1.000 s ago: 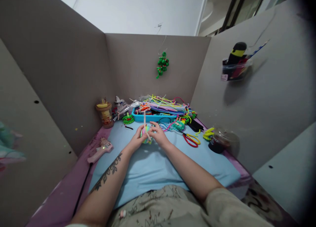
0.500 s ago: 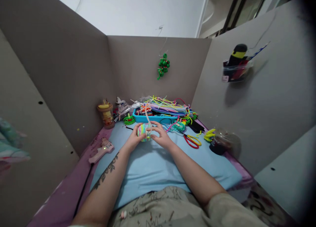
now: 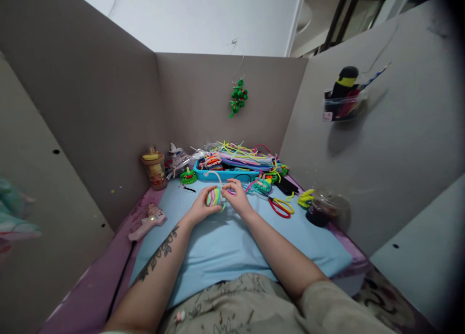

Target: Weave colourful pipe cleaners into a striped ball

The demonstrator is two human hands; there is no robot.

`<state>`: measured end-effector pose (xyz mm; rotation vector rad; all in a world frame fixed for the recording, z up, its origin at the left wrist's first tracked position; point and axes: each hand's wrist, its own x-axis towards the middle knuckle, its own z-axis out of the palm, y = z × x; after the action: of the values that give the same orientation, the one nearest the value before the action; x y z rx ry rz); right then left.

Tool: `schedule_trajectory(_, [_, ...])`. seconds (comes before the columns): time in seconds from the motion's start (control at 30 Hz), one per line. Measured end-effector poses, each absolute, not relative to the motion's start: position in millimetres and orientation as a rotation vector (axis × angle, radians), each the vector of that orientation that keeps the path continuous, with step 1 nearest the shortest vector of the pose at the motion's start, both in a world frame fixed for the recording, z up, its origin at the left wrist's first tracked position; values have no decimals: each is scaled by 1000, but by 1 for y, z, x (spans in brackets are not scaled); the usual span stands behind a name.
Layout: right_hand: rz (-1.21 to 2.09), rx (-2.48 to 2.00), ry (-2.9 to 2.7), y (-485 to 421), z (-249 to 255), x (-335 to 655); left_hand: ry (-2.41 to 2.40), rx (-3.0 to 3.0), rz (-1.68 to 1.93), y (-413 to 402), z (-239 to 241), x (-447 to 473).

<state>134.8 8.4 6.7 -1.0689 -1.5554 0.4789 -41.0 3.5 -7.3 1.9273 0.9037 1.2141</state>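
My left hand [image 3: 201, 208] cups a small striped ball [image 3: 214, 197] wound from pink, yellow and green pipe cleaners, held just above the light blue mat [image 3: 232, 247]. My right hand [image 3: 238, 196] pinches a pale pink pipe cleaner [image 3: 217, 176] that curves up from the ball and bends over its top. Both hands meet at the middle of the mat, in front of the blue tray [image 3: 232, 173].
The blue tray holds a heap of coloured pipe cleaners [image 3: 245, 155]. A pink glue gun [image 3: 148, 221] lies at the left, a small jar [image 3: 155, 168] stands in the back left corner, red-handled scissors [image 3: 279, 207] and a dark cup [image 3: 321, 210] sit at the right. Grey panels wall three sides.
The pale pink pipe cleaner stood straight up from the ball; now it is bent over in a curve. The ball has turned in my left hand, and my right hand has shifted slightly right.
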Motion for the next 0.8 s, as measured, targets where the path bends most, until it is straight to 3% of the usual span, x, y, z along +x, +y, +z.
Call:
schedule_trajectory(0.17, [480, -1102, -1691, 9, 1, 136, 955, 1964, 1281, 5, -6, -41])
schedule_trajectory(0.4, [728, -996, -1621, 7, -3, 131, 956, 2081, 1358, 3, -7, -34])
schedule_trajectory(0.63, [397, -1028, -1718, -6, 5, 126, 891, 1731, 1269, 2, -10, -32])
schedule_trajectory(0.8, [387, -1005, -1797, -6, 2, 128, 898, 1678, 1137, 0, -5, -35])
